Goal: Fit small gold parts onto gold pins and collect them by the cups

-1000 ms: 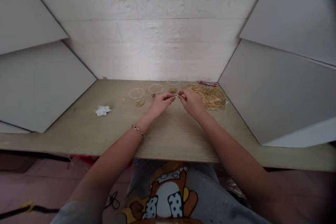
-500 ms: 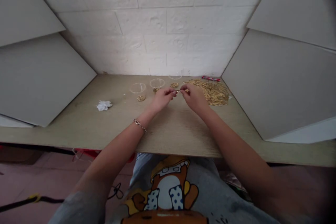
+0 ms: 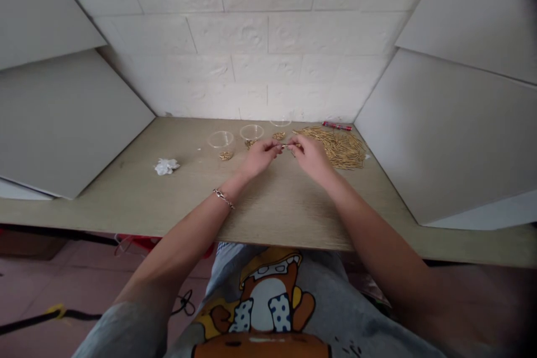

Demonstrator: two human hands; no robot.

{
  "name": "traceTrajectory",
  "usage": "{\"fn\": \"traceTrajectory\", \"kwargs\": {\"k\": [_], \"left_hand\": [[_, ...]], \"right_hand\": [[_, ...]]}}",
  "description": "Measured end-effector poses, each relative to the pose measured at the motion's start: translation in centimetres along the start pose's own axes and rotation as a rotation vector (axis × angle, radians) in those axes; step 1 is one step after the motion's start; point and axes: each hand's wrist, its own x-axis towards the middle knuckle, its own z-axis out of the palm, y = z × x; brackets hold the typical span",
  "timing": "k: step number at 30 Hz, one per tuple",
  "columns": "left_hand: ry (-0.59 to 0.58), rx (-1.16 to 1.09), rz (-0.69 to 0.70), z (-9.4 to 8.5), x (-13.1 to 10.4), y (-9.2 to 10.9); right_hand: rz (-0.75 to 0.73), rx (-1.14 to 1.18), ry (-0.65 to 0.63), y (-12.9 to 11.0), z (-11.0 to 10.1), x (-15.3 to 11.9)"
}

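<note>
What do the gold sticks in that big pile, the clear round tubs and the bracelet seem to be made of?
Gold sticks: probably metal, perhaps brass, from their yellowish sheen; gold-coated plastic is possible.
Clear round tubs: likely smooth, thin plastic, being see-through with faintly shining rims; glass isn't ruled out.
Bracelet: apparently polished, silver-toned metal, judging by its glinting links.

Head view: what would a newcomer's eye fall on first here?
Likely the heap of thin gold-coloured sticks at the back right of the table. Then the left hand and right hand, pinching a small piece between them, left of the heap. A crumpled white wad lies further left.
</note>
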Motion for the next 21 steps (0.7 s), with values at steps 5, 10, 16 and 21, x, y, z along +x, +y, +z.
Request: {"fn": "traceTrajectory", "kwargs": {"k": [5, 10, 16, 21], "left_hand": [[-0.016, 0.031, 0.014, -0.06, -0.17, 0.26], [-0.009, 0.03, 0.003, -0.08, -0.26, 0.45], [-0.007, 0.029, 0.022, -0.03, -0.17, 0.32], [0.014, 0.065, 0.032, -0.01, -0.4, 0.8]], "right_hand": [[0.012, -0.002, -0.005, -0.1, 0.02, -0.08], [0.023, 0.03, 0.002, -0.06, 0.06, -0.11], [0.049, 0.043, -0.012, -0.03, 0.07, -0.02], [0.051, 0.051, -0.016, -0.07, 0.08, -0.07]]}}
